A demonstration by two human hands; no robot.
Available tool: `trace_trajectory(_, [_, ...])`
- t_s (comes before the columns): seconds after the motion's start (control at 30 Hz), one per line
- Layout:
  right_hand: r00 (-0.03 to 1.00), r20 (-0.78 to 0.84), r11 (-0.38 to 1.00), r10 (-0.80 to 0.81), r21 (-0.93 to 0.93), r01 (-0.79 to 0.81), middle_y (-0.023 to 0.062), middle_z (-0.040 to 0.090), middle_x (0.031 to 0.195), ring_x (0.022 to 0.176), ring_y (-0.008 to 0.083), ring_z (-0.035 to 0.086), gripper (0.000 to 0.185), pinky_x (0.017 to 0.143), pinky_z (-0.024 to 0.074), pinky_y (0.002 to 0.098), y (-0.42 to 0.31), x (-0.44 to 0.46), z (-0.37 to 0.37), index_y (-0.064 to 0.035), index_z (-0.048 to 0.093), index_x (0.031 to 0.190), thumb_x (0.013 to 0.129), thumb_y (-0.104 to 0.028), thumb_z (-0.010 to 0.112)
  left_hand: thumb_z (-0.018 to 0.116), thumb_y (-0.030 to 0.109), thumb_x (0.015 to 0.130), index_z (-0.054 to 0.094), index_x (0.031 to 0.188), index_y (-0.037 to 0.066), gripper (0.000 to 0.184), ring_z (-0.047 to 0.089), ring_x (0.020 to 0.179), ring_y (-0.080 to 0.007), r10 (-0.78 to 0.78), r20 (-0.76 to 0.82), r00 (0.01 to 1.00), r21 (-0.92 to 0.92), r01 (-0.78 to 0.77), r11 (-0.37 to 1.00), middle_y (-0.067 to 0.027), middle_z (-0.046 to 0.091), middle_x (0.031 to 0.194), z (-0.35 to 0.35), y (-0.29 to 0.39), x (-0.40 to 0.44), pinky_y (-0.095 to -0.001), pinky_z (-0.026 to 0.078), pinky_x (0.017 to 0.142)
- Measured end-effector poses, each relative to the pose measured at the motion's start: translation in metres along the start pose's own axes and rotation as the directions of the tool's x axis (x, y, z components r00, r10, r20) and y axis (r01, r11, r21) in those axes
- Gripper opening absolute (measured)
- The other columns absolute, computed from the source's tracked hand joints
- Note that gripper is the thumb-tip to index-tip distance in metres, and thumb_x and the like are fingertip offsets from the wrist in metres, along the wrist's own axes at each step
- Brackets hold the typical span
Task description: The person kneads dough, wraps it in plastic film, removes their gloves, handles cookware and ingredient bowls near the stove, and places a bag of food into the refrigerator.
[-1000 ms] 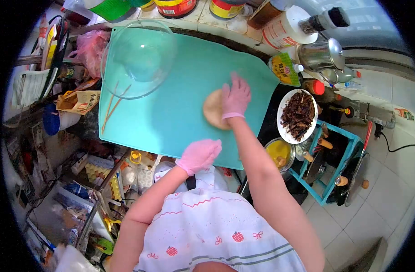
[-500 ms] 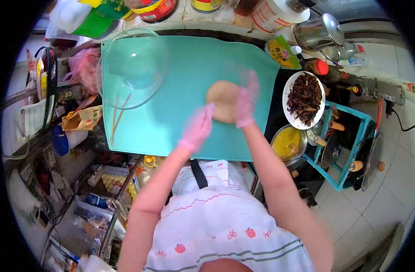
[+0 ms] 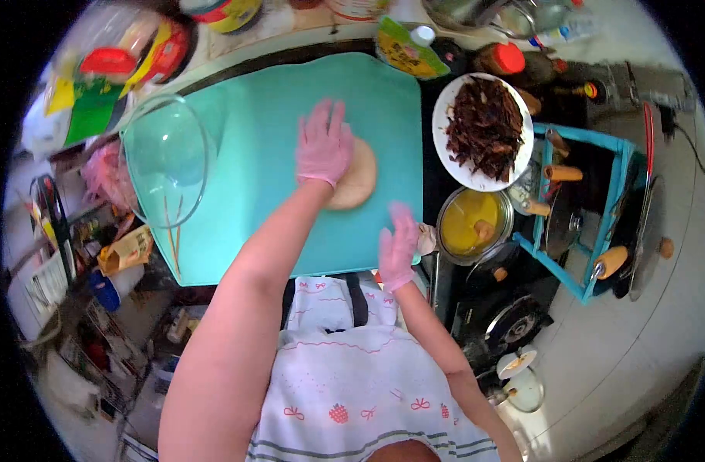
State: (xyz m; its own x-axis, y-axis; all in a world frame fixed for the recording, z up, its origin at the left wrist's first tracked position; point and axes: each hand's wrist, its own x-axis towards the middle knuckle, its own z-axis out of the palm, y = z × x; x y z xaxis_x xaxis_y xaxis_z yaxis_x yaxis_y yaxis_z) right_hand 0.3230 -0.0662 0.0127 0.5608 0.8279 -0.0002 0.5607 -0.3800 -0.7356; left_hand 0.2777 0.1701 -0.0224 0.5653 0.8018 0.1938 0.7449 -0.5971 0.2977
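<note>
A pale round of dough (image 3: 359,179) lies flat on the turquoise mat (image 3: 252,185). My left hand (image 3: 324,146), in a pink glove, rests over the dough's left side with fingers stretched out, hiding that part. Also gloved, my right hand (image 3: 399,248) is apart from the dough, over the mat's front right corner. Its fingers are extended and a little blurred, and I see nothing in them. Just right of it sits a small pale crumpled thing (image 3: 426,239) that I cannot make out.
A glass bowl (image 3: 204,165) and a pair of chopsticks (image 3: 174,242) are on the mat's left. On the right stand a white plate (image 3: 439,135) of dark brown strips, a pot of yellow liquid (image 3: 468,219), a blue rack (image 3: 576,289) and a stove burner (image 3: 516,325).
Both hands were at the dough. My right hand has pulled back toward the front right, while my left has moved onto the dough's left side. The camera view has turned right.
</note>
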Motion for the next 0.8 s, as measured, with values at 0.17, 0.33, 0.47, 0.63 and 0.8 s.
trace_trajectory(0.17, [0.999,0.004,0.987,-0.032,0.156,0.031,0.0192,0.047,0.133,0.127,0.0363,0.039,0.047,0.107,0.0287,0.045,-0.019,0.059,0.004,-0.0022,0.044,0.133,0.094,-0.028,0.044,0.044,0.027,0.092,0.045,0.134,0.01,0.046,0.039,0.129,-0.0328,0.082,0.077,0.994,-0.073,-0.077,0.994,-0.0139,0.043,0.139,-0.001,-0.002,0.019,-0.0479,0.028,0.109])
trace_trajectory(0.33, [0.944,0.204,0.959,-0.26,0.167,0.228,0.0211,0.036,0.141,0.131,0.0388,0.034,0.083,0.111,0.0259,0.0457,-0.006,0.132,0.005,-0.0017,0.035,0.139,0.074,-0.041,0.068,0.052,0.04,0.088,0.037,0.139,0.009,0.062,0.029,0.135,-0.0394,0.185,0.318,0.93,-0.74,0.121,0.661,-0.0198,0.035,0.144,-0.049,-0.055,0.037,-0.0477,0.024,0.111])
trace_trajectory(0.47, [0.782,0.499,0.867,-0.374,-0.111,0.485,0.026,0.018,0.148,0.134,0.0445,0.027,0.122,0.111,0.0248,0.0476,0.0,0.136,0.008,-0.0085,0.025,0.145,0.047,-0.052,0.083,0.068,0.058,0.071,0.024,0.145,0.008,0.099,0.021,0.137,-0.0451,0.376,0.334,0.865,-0.459,-0.199,0.866,-0.0258,0.021,0.149,-0.08,-0.09,-0.019,-0.0482,0.021,0.112])
trace_trajectory(0.63, [0.76,0.48,0.844,-0.439,-0.07,0.531,0.0282,0.017,0.147,0.132,0.047,0.028,0.111,0.112,0.0254,0.0478,0.013,0.141,0.032,-0.0174,0.032,0.143,0.05,-0.048,0.083,0.079,0.057,0.057,0.023,0.143,0.006,0.114,0.028,0.132,-0.0476,0.378,0.391,0.839,-0.286,-0.279,0.917,-0.0255,0.021,0.148,-0.043,-0.085,-0.052,-0.0511,0.029,0.108])
trace_trajectory(0.8, [0.83,0.335,0.89,-0.446,0.069,0.451,0.0263,0.035,0.138,0.124,0.0435,0.04,0.1,0.106,0.0344,0.0461,0.016,0.145,0.043,-0.014,0.036,0.14,0.057,-0.045,0.082,0.081,0.05,0.058,0.033,0.138,0.004,0.104,0.043,0.121,-0.043,0.359,0.199,0.912,-0.508,-0.217,0.833,-0.0236,0.037,0.137,-0.029,-0.083,-0.041,-0.0477,0.039,0.1])
